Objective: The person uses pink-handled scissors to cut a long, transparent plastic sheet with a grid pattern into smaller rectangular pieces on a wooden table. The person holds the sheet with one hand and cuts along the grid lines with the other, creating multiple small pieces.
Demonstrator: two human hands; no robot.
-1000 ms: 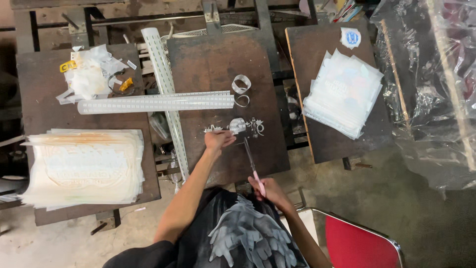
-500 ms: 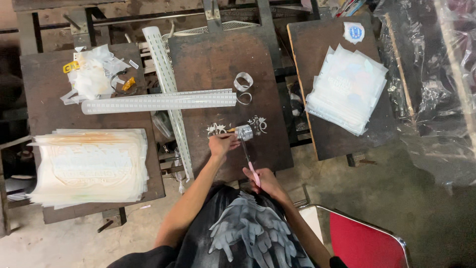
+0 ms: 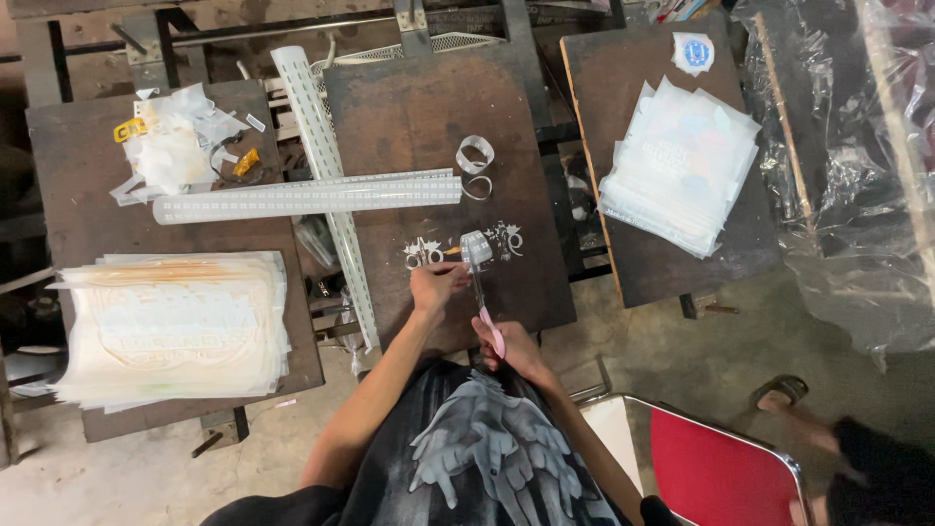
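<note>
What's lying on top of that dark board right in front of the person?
On the dark board lie small white cut-out shapes, two curled clear strips and a long perforated white bar. The left hand rests there, covering whatever is beneath it.

- Left hand [image 3: 435,288] presses a small white cutout [image 3: 427,253] near the front edge of the dark board [image 3: 419,117].
- Right hand [image 3: 513,349] grips pink-handled scissors [image 3: 484,297], blades at a clear film piece [image 3: 476,248].

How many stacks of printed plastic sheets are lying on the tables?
2. One large yellowish stack lies on the left table; one smaller white stack lies on the right table. Others may be hidden.
</note>
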